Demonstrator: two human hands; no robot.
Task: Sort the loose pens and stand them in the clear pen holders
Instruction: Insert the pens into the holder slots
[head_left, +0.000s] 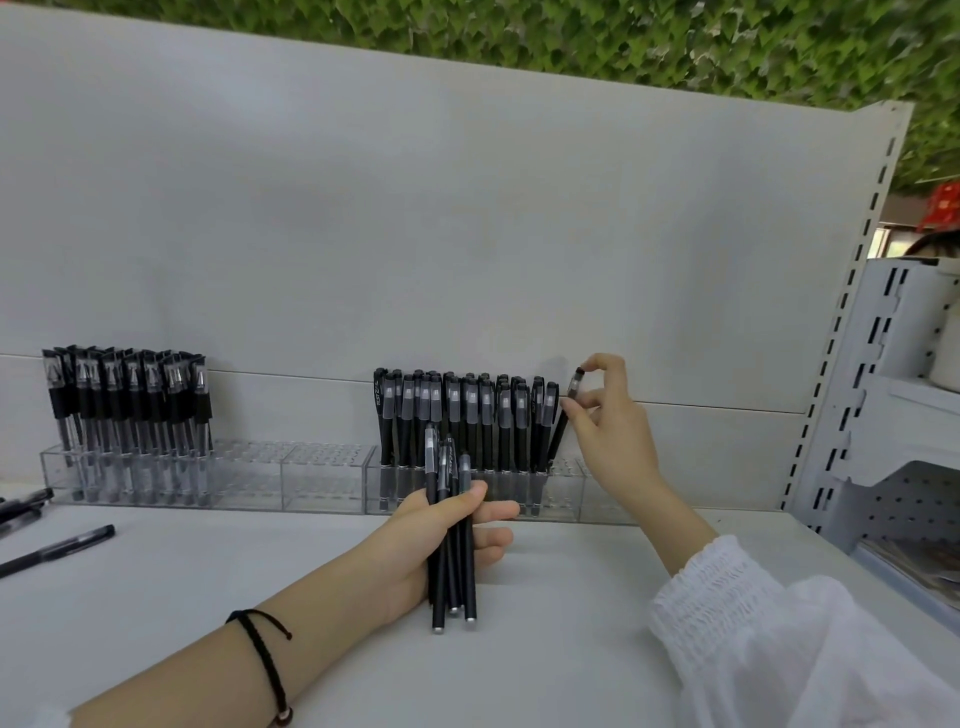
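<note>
our left hand (441, 535) is wrapped round a bundle of black pens (439, 587), caps up, over the white shelf (561, 623) in front of the right clear holder (563, 493). our right hand (610, 431) pinches one more pen (559, 435) near its cap with thumb and fingertips, tilted, at the right end of the packed row (467, 415) standing in that holder. can't tell if its tip sits in a hole. the left holder (249, 475) has its own bunch (130, 400), and a few loose pens (60, 548) lie far left.
</note>
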